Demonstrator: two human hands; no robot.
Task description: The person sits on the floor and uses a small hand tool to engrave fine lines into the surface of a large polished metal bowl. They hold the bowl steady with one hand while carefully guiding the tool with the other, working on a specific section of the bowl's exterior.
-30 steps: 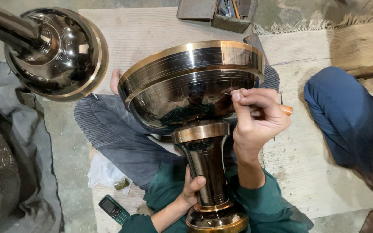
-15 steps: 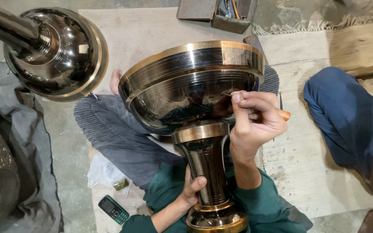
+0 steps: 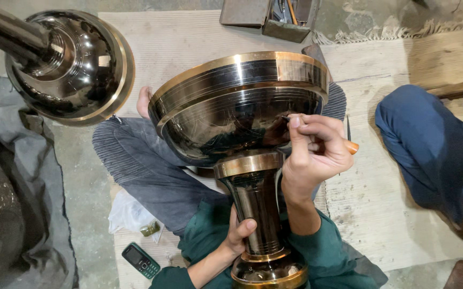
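**Dark goblet-shaped vessel held on lap, tool tip at bowl**

Nearest cam: gold-banded foot of the tall, dark polished metal goblet-shaped vessel w/ brass-coloured bands (image 3: 242, 112), lying tilted across the lap, foot toward cam, wide bowl away. Left hand (image 3: 238, 234) wrapped round the narrow dark stem just above the foot band, fingers curled shut on it, thumb on the front. Green sleeves either side of the stem.

Right hand (image 3: 317, 152) raised beside the bowl's right flank, fingers pinched tight on a thin engraving tool w/ orange-tipped handle (image 3: 350, 146); metal tip touching the dark bowl wall just below the rim bands. Orange end sticking out past the knuckles to the right.

Left of the stem, on the floor: small dark push-button phone (image 3: 141, 260), next to crumpled clear plastic wrap (image 3: 129, 211). Grey ribbed trousers (image 3: 146, 166) of crossed legs under the bowl, bare toes showing at bowl's left edge.

Right side: another person's knee in blue trousers (image 3: 429, 144), well apart from the vessel, on a pale wooden board (image 3: 370, 214).

Far left: second dark polished vessel w/ gold rim (image 3: 68, 67), lying on its side, on grey cloth (image 3: 6, 160). Ornate patterned metal piece partly in shadow at left edge, detail unclear.

Farthest, top centre: open grey metal toolbox (image 3: 274, 16) w/ tools inside, on beige woven mat (image 3: 178, 37).
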